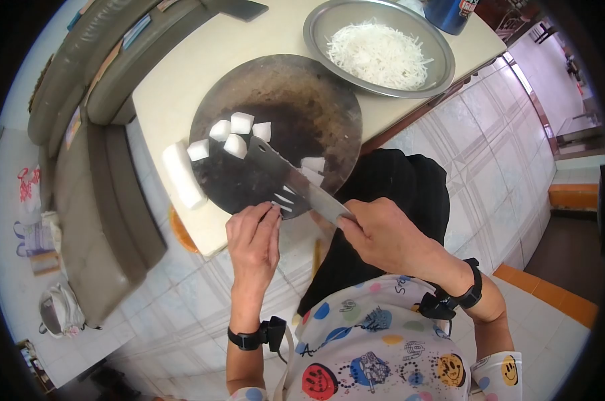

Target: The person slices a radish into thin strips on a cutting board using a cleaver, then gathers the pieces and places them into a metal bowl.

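Note:
My right hand point(396, 237) grips the handle of a cleaver point(275, 174), whose dark blade lies slanted over a round, dark cutting board point(316, 87). Close to the blade, my left hand point(254, 242) has its fingers pressed together on thin white radish strips point(282, 200) at the board's near edge. Several radish chunks point(235, 145) sit on the far left of the board, beyond the blade. Flat radish slices point(312, 170) lie right of the blade. A long peeled radish piece point(182, 175) rests against the board's left edge.
A metal bowl point(312, 35) of shredded white radish point(380, 57) stands at the table's back right, beside a blue container point(449, 15). The cream table point(162, 87) ends close to my body. A grey sofa point(98, 220) is on the left.

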`<action>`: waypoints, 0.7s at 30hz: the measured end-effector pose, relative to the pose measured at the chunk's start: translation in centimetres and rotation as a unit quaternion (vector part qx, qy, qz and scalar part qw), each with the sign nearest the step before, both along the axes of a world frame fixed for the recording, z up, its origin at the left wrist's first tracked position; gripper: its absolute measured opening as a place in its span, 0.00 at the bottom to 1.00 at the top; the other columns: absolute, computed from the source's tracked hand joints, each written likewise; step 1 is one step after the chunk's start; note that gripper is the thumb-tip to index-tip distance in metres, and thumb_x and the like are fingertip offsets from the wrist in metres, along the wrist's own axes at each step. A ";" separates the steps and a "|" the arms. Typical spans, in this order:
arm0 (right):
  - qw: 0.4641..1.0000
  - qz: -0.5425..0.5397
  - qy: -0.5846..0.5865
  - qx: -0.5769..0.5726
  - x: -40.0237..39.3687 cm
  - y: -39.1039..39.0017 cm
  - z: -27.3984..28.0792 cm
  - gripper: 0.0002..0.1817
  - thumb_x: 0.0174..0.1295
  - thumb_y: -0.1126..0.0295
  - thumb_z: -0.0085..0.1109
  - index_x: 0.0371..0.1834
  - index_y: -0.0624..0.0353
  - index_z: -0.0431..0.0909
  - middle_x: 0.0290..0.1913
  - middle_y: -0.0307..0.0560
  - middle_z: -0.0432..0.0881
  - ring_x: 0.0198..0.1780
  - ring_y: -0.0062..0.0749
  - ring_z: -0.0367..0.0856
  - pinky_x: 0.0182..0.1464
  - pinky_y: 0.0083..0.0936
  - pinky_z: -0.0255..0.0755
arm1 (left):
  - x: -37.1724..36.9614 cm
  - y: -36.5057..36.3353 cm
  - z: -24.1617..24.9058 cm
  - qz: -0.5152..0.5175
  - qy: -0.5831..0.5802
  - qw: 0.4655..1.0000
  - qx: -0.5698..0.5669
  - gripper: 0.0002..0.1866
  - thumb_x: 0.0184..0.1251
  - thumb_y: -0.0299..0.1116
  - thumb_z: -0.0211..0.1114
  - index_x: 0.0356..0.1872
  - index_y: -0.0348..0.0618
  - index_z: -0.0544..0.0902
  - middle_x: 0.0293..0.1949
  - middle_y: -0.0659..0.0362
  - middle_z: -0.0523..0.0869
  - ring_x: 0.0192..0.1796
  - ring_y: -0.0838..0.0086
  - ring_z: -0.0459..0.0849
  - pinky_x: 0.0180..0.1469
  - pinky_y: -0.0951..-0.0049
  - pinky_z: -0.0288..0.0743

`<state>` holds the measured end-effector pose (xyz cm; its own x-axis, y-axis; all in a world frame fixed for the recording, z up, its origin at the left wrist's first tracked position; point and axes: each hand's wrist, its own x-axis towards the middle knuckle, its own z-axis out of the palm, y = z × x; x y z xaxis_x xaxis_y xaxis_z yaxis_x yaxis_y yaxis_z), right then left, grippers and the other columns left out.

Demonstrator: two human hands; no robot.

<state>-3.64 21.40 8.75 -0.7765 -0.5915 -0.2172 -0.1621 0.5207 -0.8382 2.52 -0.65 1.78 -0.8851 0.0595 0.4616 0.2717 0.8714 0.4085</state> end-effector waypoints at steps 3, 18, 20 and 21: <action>1.000 -0.006 0.000 -0.010 0.0 0.0 0.3 0.10 0.65 0.73 0.51 0.33 0.72 0.74 0.20 0.64 0.74 0.25 0.60 0.77 0.30 0.42 0.69 | 0.0 0.1 0.3 0.004 -0.010 1.000 0.002 0.13 0.56 0.21 0.69 0.45 0.39 0.86 0.44 0.55 0.83 0.48 0.61 0.80 0.52 0.64 0.70; 0.999 -0.031 -0.013 -0.009 0.0 1.0 0.4 0.12 0.66 0.72 0.52 0.29 0.71 0.74 0.18 0.64 0.72 0.23 0.60 0.76 0.28 0.42 0.68 | -1.1 -1.1 1.2 0.004 -0.039 0.999 -0.005 0.13 0.51 0.19 0.68 0.38 0.44 0.86 0.35 0.59 0.79 0.39 0.65 0.76 0.42 0.67 0.68; 0.999 -0.043 -0.014 -0.022 0.0 1.2 0.3 0.13 0.66 0.71 0.54 0.27 0.70 0.72 0.17 0.63 0.72 0.21 0.58 0.74 0.27 0.41 0.67 | -1.0 -1.9 0.5 0.015 -0.030 0.999 -0.011 0.13 0.51 0.19 0.68 0.38 0.44 0.86 0.36 0.59 0.79 0.39 0.65 0.77 0.42 0.68 0.68; 0.999 -0.044 -0.013 -0.023 -0.1 1.2 0.3 0.13 0.66 0.71 0.54 0.27 0.70 0.72 0.17 0.63 0.72 0.21 0.58 0.74 0.27 0.41 0.67 | -1.0 -2.2 0.4 0.027 -0.022 0.999 -0.016 0.13 0.51 0.18 0.68 0.38 0.44 0.87 0.36 0.59 0.80 0.39 0.66 0.77 0.41 0.68 0.68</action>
<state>-3.70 22.58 9.09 -0.8200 -0.5311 -0.2132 -0.0948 0.4934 -0.8646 1.50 -2.88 2.13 -0.9065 0.0257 0.4214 0.2068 0.8972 0.3901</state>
